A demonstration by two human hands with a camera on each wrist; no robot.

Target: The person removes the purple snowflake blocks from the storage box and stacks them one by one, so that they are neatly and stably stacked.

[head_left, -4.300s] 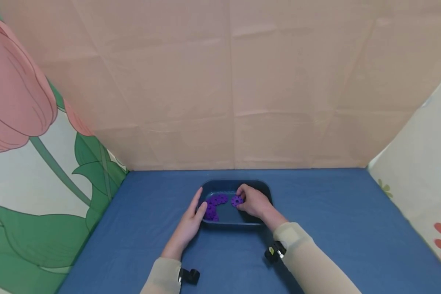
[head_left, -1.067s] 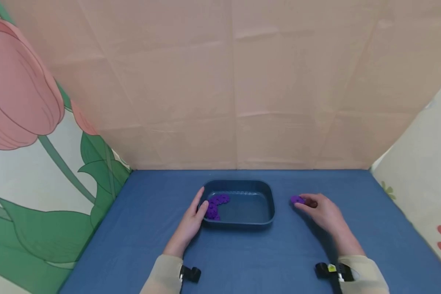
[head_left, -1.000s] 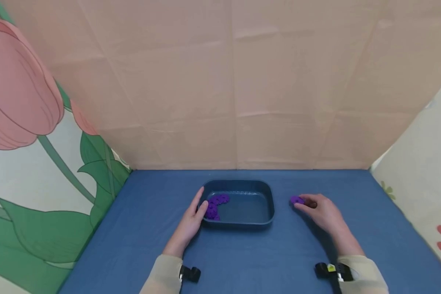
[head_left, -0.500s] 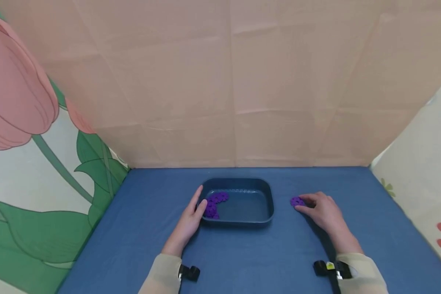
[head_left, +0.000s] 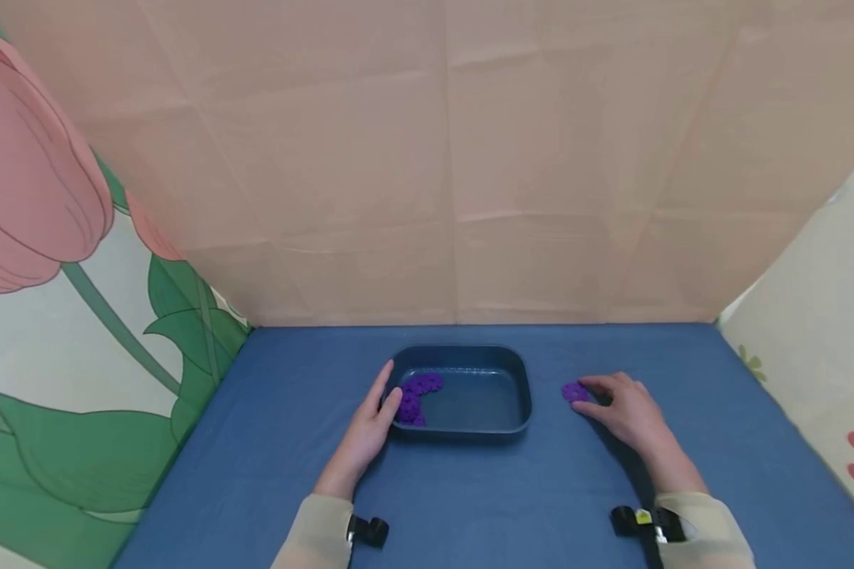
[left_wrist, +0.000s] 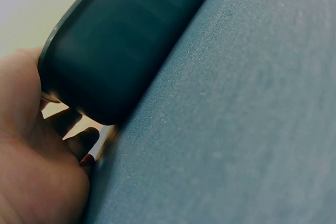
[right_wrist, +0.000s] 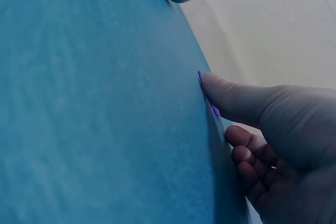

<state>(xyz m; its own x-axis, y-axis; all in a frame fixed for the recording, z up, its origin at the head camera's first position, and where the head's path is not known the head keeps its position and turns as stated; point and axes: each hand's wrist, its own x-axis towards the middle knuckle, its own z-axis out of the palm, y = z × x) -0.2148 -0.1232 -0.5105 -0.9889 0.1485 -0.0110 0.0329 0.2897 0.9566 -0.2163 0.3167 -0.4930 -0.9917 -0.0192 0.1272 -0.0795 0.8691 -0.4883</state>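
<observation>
In the head view, a dark blue rectangular tray (head_left: 470, 431) stands on the table, with several purple notched discs (head_left: 411, 405) bunched along its left side. My left hand (head_left: 361, 435) holds the tray's left end, thumb at the near rim. The left wrist view shows fingers bent around the outer wall of the tray (left_wrist: 105, 61). To the right of the tray, one purple notched disc (head_left: 573, 392) lies flat on the cloth. Thumb and index finger of my right hand (head_left: 629, 411) pinch its right side. In the right wrist view the thumb covers much of that disc (right_wrist: 216, 110).
A blue cloth (head_left: 270, 442) covers the table. A beige sheet (head_left: 455, 197) rises behind it; flower-printed panels flank both sides. A dark camera (head_left: 370, 531) is strapped to the left wrist and another camera (head_left: 622, 521) to the right one.
My right hand has carried a purple disc out of the tray to the right. The disc, tilted a second ago, now lies flat. My left hand has stayed at the tray.
</observation>
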